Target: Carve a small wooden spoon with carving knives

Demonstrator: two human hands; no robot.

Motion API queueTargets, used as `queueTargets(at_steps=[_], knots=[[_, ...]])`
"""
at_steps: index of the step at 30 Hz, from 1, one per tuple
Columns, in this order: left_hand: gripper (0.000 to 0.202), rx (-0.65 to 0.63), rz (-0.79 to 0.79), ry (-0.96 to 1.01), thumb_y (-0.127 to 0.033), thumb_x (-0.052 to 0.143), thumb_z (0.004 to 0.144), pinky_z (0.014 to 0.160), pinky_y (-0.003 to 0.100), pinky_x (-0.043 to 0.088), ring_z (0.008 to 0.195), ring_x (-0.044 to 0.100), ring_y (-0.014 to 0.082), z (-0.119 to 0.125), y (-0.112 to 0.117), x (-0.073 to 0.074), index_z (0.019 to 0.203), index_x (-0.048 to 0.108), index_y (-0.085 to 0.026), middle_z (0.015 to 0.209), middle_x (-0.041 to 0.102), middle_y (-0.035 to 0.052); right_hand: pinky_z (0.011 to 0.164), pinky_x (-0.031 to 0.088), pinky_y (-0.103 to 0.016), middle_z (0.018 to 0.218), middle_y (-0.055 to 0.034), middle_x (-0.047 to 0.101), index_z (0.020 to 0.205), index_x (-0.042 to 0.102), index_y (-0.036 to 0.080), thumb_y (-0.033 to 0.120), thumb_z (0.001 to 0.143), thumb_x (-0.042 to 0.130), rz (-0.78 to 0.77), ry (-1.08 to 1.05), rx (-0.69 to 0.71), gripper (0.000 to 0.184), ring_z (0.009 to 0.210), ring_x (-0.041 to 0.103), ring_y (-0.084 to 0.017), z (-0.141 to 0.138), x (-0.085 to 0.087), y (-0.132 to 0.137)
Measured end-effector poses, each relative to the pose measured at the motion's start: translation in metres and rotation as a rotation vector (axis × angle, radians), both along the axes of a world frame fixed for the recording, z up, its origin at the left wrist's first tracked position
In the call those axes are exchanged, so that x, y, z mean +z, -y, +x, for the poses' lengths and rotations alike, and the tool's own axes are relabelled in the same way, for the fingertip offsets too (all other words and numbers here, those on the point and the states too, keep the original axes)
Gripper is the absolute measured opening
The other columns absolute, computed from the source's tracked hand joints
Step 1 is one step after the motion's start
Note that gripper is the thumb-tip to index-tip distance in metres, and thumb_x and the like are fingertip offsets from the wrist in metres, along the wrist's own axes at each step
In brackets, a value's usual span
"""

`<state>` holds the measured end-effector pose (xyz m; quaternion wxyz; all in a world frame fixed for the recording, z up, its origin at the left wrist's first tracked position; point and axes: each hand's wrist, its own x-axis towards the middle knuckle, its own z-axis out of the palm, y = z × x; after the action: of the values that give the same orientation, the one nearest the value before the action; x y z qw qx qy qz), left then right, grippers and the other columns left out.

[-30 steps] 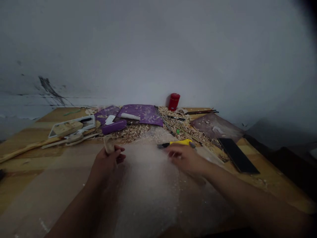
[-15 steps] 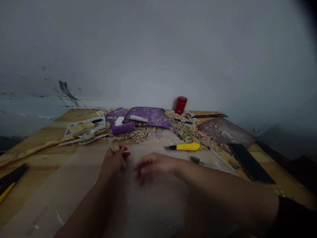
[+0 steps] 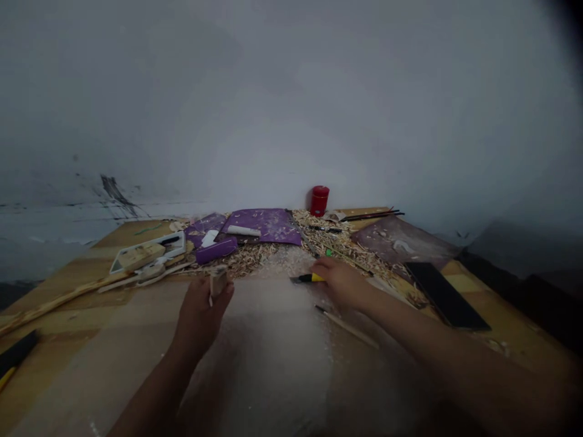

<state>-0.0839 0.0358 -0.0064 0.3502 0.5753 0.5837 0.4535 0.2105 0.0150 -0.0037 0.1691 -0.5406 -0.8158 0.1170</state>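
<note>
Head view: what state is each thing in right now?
Left hand: gripping a small wooden piece.
Right hand: on a yellow utility knife, grip unclear.
Red canister: upright.
Purple mat: flat, strewn with shavings.
Black board: lying flat.

Yellow utility knife (image 3: 310,278) half hidden under right hand (image 3: 341,283); wood piece's (image 3: 218,281) lower end hidden by left hand (image 3: 198,309)
</note>
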Motion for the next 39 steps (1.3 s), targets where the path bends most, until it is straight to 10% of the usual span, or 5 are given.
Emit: queueTargets(at_steps=[14, 20, 27, 39], knots=[[0.022, -0.411, -0.260, 0.029, -0.031, 0.068, 0.062, 0.049, 0.027, 0.047, 0.058, 0.052, 0.0147, 0.052, 0.006, 0.029, 0.075, 0.059, -0.016, 0.065, 0.055, -0.0005, 0.071, 0.048, -0.037, 0.093, -0.0031, 0.060, 0.094, 0.059, 0.015, 0.032, 0.087, 0.054, -0.120, 0.226, -0.015, 0.019, 0.080, 0.059, -0.017, 0.011, -0.027, 0.068], [0.021, -0.496, -0.220, 0.110, -0.029, 0.065, 0.065, 0.050, 0.025, 0.045, 0.057, 0.051, 0.0128, 0.088, 0.008, 0.028, 0.079, 0.056, -0.016, 0.065, 0.054, -0.0016, 0.077, 0.042, -0.030, 0.095, -0.0075, 0.062, 0.101, 0.060, 0.017, 0.014, 0.087, 0.044, 0.004, 0.005, -0.109, 0.021, 0.088, 0.057, -0.018, 0.020, 0.001, 0.056], [0.015, -0.402, -0.122, 0.067, -0.032, 0.057, 0.072, 0.052, 0.024, 0.033, 0.052, 0.045, 0.0122, 0.087, 0.003, 0.014, 0.070, 0.054, -0.017, 0.054, 0.050, -0.0039, 0.078, 0.041, -0.027, 0.093, -0.0040, 0.062, 0.112, 0.058, 0.021, 0.019, 0.086, 0.049, 0.107, -0.202, -0.029, 0.028, 0.088, 0.056, -0.017, -0.006, 0.033, 0.030], [0.015, -0.331, -0.211, 0.074, -0.030, 0.058, 0.069, 0.053, 0.024, 0.036, 0.054, 0.048, 0.0142, 0.067, -0.008, -0.014, 0.078, 0.056, -0.018, 0.058, 0.053, -0.0035, 0.078, 0.045, -0.034, 0.101, -0.0101, 0.064, 0.126, 0.048, 0.019, 0.025, 0.088, 0.045, 0.039, -0.170, -0.016, 0.038, 0.089, 0.059, -0.022, -0.030, -0.005, 0.029]])
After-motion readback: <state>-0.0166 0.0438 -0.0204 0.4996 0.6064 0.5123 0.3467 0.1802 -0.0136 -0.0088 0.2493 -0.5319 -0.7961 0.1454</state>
